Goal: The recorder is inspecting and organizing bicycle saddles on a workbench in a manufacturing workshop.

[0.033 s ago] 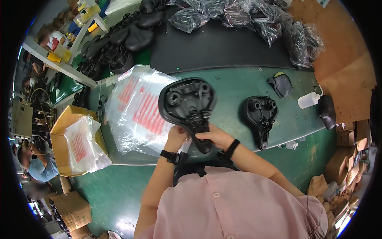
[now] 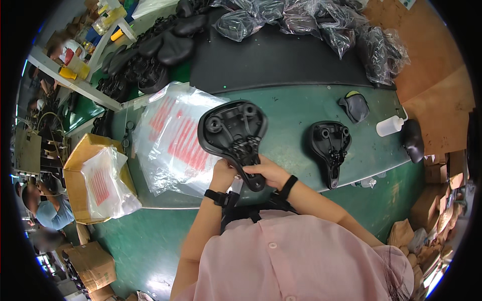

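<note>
Both hands hold a black bicycle saddle (image 2: 235,131) above the front of the table, its ribbed underside facing up and its narrow nose pointing at me. My left hand (image 2: 224,174) is closed on the left side of the nose, its fingers partly hidden beneath. From the right, my right hand (image 2: 269,172) grips the nose with the thumb on top. A second saddle (image 2: 330,150) lies underside up on the green table to the right. Clear plastic bags (image 2: 175,135) with red print lie flat, partly behind the held saddle.
A cardboard box (image 2: 80,188) with plastic bags stands at the left edge, near scissors (image 2: 129,131). Saddles (image 2: 175,47) pile up at the back left; bagged ones (image 2: 301,20) line the back. A white squeeze bottle (image 2: 389,126) and a dark pouch (image 2: 355,107) are at the right.
The held saddle has shifted slightly left and turned a little, with its nose more to the right. Both hands keep their hold, and the right thumb sits slightly differently on the nose.
</note>
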The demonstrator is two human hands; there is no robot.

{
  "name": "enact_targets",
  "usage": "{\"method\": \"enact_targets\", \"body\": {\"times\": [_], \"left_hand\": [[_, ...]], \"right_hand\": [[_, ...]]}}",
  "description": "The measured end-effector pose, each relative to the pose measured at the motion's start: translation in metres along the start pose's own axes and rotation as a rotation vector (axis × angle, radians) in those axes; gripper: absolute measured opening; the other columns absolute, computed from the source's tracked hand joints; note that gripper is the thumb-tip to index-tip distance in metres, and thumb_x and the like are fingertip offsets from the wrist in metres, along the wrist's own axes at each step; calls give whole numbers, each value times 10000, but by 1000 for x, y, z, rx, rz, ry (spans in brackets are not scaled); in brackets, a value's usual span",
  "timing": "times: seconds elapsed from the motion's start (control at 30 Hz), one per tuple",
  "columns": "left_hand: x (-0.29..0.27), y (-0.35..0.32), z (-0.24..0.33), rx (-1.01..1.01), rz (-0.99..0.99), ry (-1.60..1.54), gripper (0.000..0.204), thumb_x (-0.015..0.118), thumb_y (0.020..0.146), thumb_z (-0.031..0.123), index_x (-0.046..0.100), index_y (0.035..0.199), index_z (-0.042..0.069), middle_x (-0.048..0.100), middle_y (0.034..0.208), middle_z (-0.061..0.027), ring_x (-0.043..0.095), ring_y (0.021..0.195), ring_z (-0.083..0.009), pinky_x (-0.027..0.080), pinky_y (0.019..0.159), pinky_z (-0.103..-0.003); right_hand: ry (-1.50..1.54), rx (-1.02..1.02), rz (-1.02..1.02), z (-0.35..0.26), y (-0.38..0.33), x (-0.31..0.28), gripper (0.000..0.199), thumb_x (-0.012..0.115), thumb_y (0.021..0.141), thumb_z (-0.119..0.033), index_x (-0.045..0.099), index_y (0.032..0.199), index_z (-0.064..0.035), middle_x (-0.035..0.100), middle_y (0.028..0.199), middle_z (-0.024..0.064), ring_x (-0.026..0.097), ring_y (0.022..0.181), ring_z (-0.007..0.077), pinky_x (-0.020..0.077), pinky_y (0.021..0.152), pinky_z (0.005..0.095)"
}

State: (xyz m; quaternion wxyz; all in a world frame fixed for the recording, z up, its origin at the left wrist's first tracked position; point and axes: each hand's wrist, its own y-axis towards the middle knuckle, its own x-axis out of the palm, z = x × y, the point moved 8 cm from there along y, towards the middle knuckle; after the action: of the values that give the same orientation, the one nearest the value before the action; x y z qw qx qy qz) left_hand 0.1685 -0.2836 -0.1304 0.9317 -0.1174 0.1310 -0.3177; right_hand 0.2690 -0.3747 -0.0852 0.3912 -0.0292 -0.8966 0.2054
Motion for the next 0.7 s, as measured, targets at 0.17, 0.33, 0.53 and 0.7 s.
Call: {"method": "enact_targets", "body": {"times": [0.17, 0.33, 0.53, 0.7], "left_hand": [[-37, -14, 10, -164, -48, -149, 195, 709, 748, 44, 543, 647, 30, 640, 645, -91, 614, 557, -137, 485, 499, -272], [-163, -27, -18, -128, 476, -1040, 107, 583, 909, 114, 571, 802, 116, 613, 746, -26, 612, 717, -148, 526, 740, -315], [-157, -30, 34, -142, 66, -840, 87, 593, 881, 103, 651, 917, 50, 597, 715, 7, 566, 641, -102, 454, 601, -260], [-140, -15, 59, -41, 181, -34, 209, 606, 891, 162, 673, 770, 5, 478, 548, 22, 459, 485, -59, 363, 453, -222]], "right_hand": [[3, 29, 180, 17, 34, -21, 443, 720, 794, -76, 526, 1186, -10, 621, 1044, 60, 610, 894, 163, 508, 801, 316], [-208, -112, 446, -11, 30, -58, 582, 741, 740, -28, 458, 1248, 3, 611, 1078, 85, 602, 919, 184, 490, 847, 324], [-504, -399, 546, -63, 17, -42, 662, 741, 720, -26, 421, 1298, 18, 617, 1114, 101, 594, 986, 193, 468, 890, 320], [-1050, -581, 413, -107, -11, 20, 529, 740, 708, -59, 504, 1179, -15, 626, 1067, 142, 612, 969, 239, 484, 849, 338]]}}
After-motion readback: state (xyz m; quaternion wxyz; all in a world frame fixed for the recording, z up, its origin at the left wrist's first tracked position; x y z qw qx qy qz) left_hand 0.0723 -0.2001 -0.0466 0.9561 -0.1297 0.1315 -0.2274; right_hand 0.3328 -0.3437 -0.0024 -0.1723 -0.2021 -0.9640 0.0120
